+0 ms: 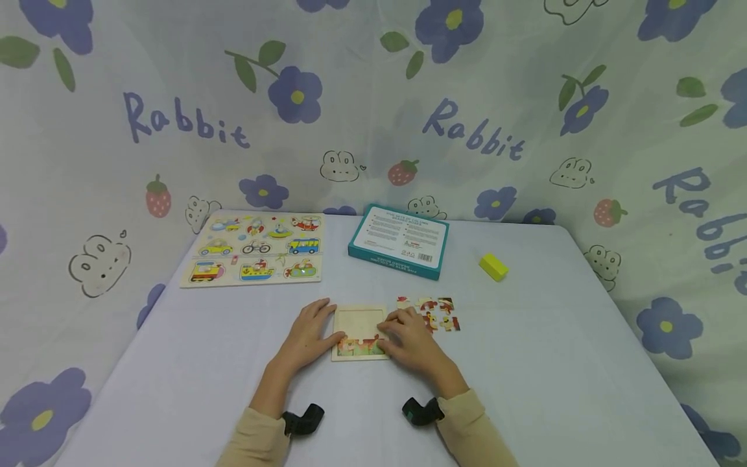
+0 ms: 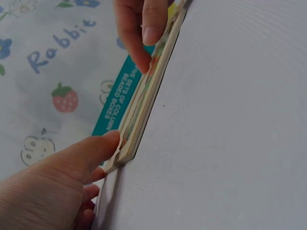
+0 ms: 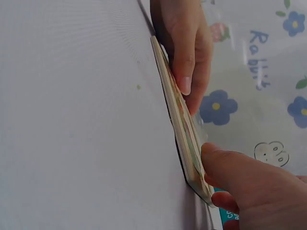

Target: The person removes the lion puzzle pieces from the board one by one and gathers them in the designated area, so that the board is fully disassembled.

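Observation:
A small wooden puzzle tray (image 1: 358, 310) lies on the table with a row of picture pieces (image 1: 353, 347) along its near side. My left hand (image 1: 306, 334) holds the tray's left side, thumb on the near-left rim and fingertips at the far-left corner. In the left wrist view, its thumb (image 2: 111, 139) rests over the tray's corner. My right hand (image 1: 413, 340) is over the tray's right side, thumb and index finger bent about the last piece in the row, which they largely hide. Loose jigsaw pieces (image 1: 446, 323) lie just beyond that hand, partly covered by it.
A vehicle picture board (image 1: 195, 280) lies at the back left. Behind the tray is a teal-edged box (image 1: 397, 237) with printed text. A yellow block (image 1: 493, 266) sits at the back right. The flowered curtain (image 1: 362, 97) hangs behind the white-covered table (image 1: 560, 363).

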{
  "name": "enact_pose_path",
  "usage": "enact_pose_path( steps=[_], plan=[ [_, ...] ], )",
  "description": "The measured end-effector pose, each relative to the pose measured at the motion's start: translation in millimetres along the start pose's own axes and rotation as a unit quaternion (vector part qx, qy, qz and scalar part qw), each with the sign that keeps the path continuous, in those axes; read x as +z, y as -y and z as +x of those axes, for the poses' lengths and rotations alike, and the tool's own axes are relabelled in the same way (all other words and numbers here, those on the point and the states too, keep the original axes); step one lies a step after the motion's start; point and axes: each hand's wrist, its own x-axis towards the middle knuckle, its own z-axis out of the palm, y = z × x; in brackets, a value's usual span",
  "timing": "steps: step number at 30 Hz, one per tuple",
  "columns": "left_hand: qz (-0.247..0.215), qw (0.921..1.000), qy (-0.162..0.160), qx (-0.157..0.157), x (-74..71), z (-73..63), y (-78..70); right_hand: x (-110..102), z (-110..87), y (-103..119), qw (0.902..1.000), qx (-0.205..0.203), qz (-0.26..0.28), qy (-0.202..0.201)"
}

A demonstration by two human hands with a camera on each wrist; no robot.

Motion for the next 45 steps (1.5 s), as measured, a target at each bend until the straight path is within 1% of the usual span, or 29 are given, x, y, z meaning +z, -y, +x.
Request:
enact_pose_path(
  steps=[4,8,13,20,26,32,41,45],
  plan=[
    [-0.001,1.0,0.006,-0.006,1.0,-2.6,1.1,1.1,-2.1,1.2,0.9998,0.008,0.007,0.019],
    [-0.004,0.9998,0.012,-0.012,1.5,-4.7,1.4,1.9,-3.2,2.2,0.9996,0.009,0.003,0.027],
    [-0.006,0.9998,0.013,-0.016,1.7,-5.9,0.5,2.9,-4.5,2.1,0.9997,-0.002,0.006,0.024],
    [0.008,0.9997,0.016,-0.017,3.0,-5.4,0.0,3.9,-4.7,1.8,0.9996,-0.011,0.017,0.021],
    [0.007,0.9996,0.02,-0.018,2.2,-4.7,-1.4,1.4,-3.2,4.7,0.999,-0.002,0.035,0.027],
    [0.006,0.9996,0.021,-0.019,1.6,-3.9,-2.5,2.7,-3.2,4.4,0.9994,-0.009,0.023,0.023],
    [0.005,0.9998,0.017,-0.006,1.0,-2.3,-5.0,2.1,-1.5,6.3,0.9996,-0.001,0.023,0.019],
    [0.006,0.9998,0.019,-0.009,1.2,-1.2,-5.2,1.5,-0.3,6.2,0.9993,0.005,0.027,0.026]
  ],
)
